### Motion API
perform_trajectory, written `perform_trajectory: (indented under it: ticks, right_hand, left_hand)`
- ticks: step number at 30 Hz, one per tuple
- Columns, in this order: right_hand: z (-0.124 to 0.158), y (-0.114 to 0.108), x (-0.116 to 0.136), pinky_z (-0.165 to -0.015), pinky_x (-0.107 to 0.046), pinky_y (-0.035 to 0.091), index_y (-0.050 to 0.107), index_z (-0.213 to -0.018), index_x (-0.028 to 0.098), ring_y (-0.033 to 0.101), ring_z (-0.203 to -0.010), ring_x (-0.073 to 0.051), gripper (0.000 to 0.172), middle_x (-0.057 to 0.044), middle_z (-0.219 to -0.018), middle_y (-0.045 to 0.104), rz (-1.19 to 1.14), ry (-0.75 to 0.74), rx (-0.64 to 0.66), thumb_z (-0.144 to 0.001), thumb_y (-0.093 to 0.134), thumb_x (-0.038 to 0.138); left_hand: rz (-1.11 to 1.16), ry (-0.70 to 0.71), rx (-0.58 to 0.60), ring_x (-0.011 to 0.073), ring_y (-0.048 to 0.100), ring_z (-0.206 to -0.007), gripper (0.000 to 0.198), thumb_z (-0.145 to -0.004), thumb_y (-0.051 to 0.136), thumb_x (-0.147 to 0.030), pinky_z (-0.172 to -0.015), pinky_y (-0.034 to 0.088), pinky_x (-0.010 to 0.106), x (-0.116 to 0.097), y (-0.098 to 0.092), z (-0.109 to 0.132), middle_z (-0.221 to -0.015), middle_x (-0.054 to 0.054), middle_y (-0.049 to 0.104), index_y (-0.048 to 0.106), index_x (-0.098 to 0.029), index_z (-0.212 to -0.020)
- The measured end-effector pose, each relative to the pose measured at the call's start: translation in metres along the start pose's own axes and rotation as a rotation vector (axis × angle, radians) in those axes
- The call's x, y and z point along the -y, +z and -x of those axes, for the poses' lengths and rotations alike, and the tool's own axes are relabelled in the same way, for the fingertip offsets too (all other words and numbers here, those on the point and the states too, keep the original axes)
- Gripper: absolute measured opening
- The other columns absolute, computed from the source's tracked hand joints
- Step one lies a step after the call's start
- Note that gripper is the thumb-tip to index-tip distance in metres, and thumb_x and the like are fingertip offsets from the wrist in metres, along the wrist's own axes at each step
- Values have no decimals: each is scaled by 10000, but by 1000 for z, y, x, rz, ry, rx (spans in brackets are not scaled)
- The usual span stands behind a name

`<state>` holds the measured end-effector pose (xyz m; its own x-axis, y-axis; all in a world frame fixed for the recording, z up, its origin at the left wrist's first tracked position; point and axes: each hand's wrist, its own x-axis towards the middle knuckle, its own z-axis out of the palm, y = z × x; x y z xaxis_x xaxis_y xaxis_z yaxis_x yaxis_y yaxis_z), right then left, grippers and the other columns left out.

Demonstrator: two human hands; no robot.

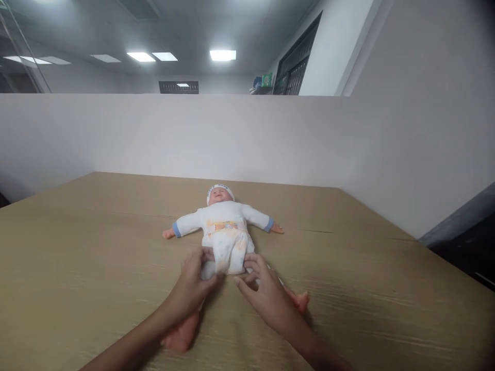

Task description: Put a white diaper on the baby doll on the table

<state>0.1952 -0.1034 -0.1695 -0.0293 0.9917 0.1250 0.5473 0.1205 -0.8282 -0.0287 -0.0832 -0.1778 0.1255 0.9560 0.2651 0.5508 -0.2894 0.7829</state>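
A baby doll (226,214) lies face up on the wooden table, arms spread, in a white top with blue cuffs and a white cap. Round its hips is a white diaper (230,247) with an orange patterned waistband. My left hand (197,273) touches the diaper's left edge by the leg opening, fingers apart and curved. At the opposite leg opening, my right hand (257,286) has its fingertips on the diaper's edge, thumb apart from the fingers. The doll's legs are partly hidden under my hands and forearms; both feet show.
The wooden table (116,206) extends to a pale low wall (216,139) behind the doll. A grey wall (425,129) rises at the right, with a dark object at the far right edge.
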Motion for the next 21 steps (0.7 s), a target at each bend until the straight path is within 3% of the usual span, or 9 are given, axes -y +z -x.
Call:
perform_trajectory:
  ticks: [4, 9, 17, 21]
  right_hand:
    - [-3, 6, -5, -844, -439, 588, 601, -1270, 193, 731, -813, -250, 499, -113, -1161, 793, -64, -2, -54, -865, 684, 473]
    - [-4, 4, -1, -770, -407, 556, 611, -1209, 191, 716, -739, -254, 427, -100, -1031, 798, 29, -15, -90, -875, 691, 444]
    - [-1, 10, -2, -921, -450, 510, 631, -1152, 220, 738, -1038, -351, 283, -89, -1023, 805, 228, -94, -204, -907, 697, 345]
    - [-1, 9, -7, -1011, -494, 445, 660, -1081, 247, 729, -1035, -337, 195, -61, -992, 808, 308, -128, -253, -917, 730, 324]
  left_hand:
    - [152, -43, -19, 319, 721, -1138, 455, -863, 851, -446, -994, 563, 443, -5, 3, -3, -1207, 117, 776, 654, -206, -1196]
    - [210, -19, -79, 268, 741, -1073, 386, -845, 864, -403, -960, 565, 392, -8, 6, -4, -1207, 96, 769, 656, -198, -1098]
    - [-67, -80, -42, 340, 684, -1116, 329, -878, 816, -434, -1014, 445, 476, -9, 3, -2, -1114, 82, 797, 711, -208, -1092]
    - [-222, -57, 39, 355, 618, -1077, 271, -938, 748, -502, -978, 385, 480, -13, 0, -2, -1022, 72, 780, 769, -240, -1008]
